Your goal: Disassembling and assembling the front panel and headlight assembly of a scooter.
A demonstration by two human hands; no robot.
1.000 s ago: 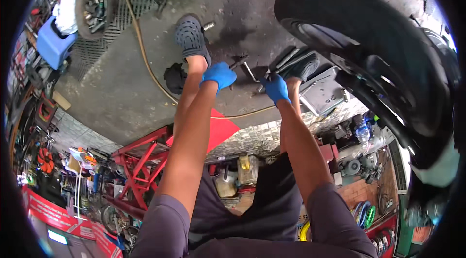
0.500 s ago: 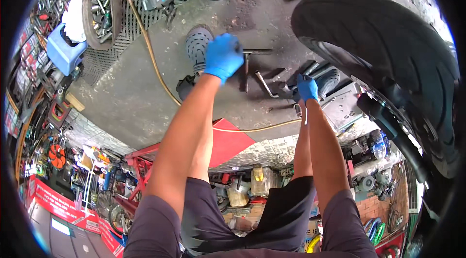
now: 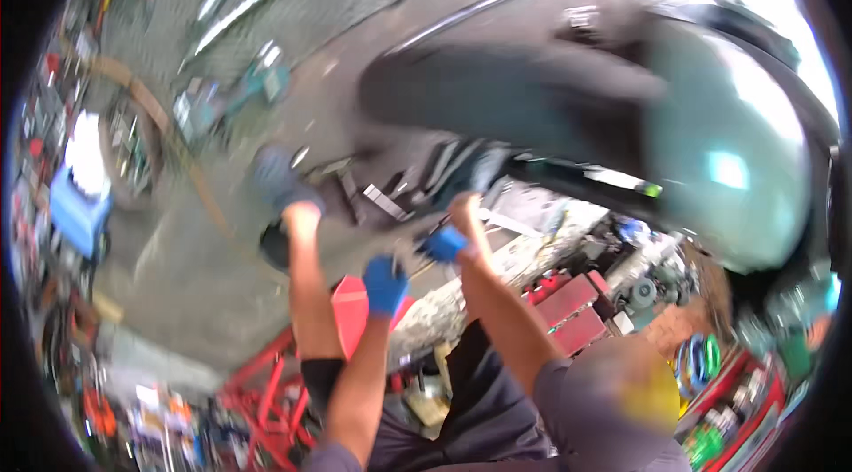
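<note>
The picture is smeared by motion. My left hand (image 3: 386, 286), in a blue glove, is closed low in front of me, above a red panel (image 3: 351, 312). A small dark bit shows at its fingers, too blurred to name. To its right my right hand (image 3: 446, 245), also blue-gloved, is closed beside my shin, and what it holds cannot be made out. Beyond the hands, a T-handle wrench (image 3: 349, 188) and an L-shaped wrench (image 3: 388, 203) lie on the floor between my feet. Neither hand touches them.
A motorcycle tyre (image 3: 479, 90) and a shiny greenish body part (image 3: 728, 153) fill the right. A teal cordless power tool (image 3: 232, 101) lies at left, near a hose (image 3: 200, 179) and a blue container (image 3: 78, 210). Red metal framing (image 3: 275, 379) stands lower left.
My view has swung to the right and blurred. My left hand has drawn back toward me from beside my left shoe; my right hand has come back from the tools, nearer the left.
</note>
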